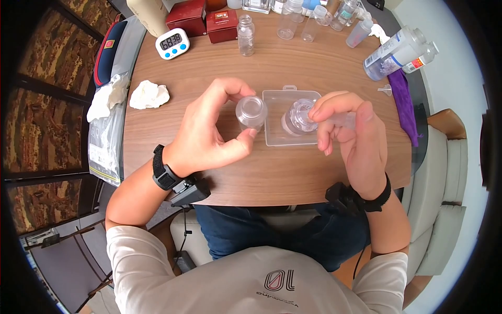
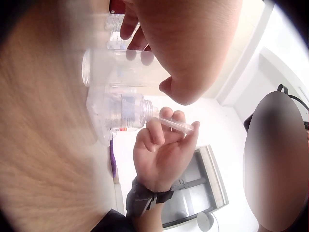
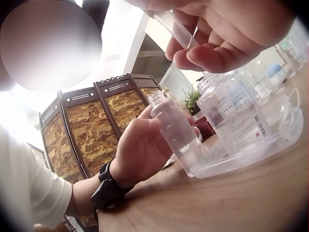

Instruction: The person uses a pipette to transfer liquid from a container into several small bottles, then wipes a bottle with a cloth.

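Observation:
My left hand [image 1: 206,128] holds an uncapped clear bottle [image 1: 251,112] upright between thumb and fingers, beside a shallow clear plastic tray [image 1: 273,143]. Inside the tray stands a wider clear bottle [image 1: 293,125]; its printed label [image 3: 239,108] shows in the right wrist view. Over that bottle's mouth, my right hand [image 1: 363,144] grips a slim translucent tube [image 1: 342,120], tilted in the left wrist view, with its lower end close to the opening. Whether the tube's end sits inside the neck cannot be told. The left-hand bottle's neck [image 3: 157,98] is open and threaded.
Crumpled white tissue [image 1: 149,95] and a digital timer [image 1: 172,43] lie left. An empty clear bottle [image 1: 246,36], red boxes [image 1: 221,26] and several other bottles line the back. Two larger bottles [image 1: 392,55], a small funnel [image 1: 385,90] and purple cloth [image 1: 403,104] are right.

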Available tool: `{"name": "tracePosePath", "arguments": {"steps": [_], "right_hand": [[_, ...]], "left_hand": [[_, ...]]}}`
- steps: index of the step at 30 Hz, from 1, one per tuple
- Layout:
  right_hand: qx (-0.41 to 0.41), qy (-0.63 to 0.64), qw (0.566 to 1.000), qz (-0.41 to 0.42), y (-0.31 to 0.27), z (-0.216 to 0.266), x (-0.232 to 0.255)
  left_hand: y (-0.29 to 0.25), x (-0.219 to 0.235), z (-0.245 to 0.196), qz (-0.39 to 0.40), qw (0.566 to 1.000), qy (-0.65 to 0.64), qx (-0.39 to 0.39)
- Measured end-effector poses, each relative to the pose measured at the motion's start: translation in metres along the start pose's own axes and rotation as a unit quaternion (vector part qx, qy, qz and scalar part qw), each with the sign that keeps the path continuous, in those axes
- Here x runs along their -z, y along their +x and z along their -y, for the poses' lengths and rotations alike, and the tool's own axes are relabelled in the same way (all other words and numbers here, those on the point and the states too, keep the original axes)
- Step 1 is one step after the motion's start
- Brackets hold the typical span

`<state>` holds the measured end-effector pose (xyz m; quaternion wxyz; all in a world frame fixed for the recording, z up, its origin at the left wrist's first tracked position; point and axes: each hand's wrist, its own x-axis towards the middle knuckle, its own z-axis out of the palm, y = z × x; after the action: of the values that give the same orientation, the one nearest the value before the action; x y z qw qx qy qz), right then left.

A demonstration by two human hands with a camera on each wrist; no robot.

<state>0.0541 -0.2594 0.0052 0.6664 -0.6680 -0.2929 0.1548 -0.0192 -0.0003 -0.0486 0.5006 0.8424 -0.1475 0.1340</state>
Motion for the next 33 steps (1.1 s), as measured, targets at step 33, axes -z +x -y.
{"name": "tracePosePath", "arguments": {"steps": [33], "right_hand": [[0.156, 0.062, 0.986, 0.007, -0.016, 0.035, 0.016]], "left_hand": [[0.01, 0.0, -0.016, 0.006, 0.984, 0.138, -0.11]]}}
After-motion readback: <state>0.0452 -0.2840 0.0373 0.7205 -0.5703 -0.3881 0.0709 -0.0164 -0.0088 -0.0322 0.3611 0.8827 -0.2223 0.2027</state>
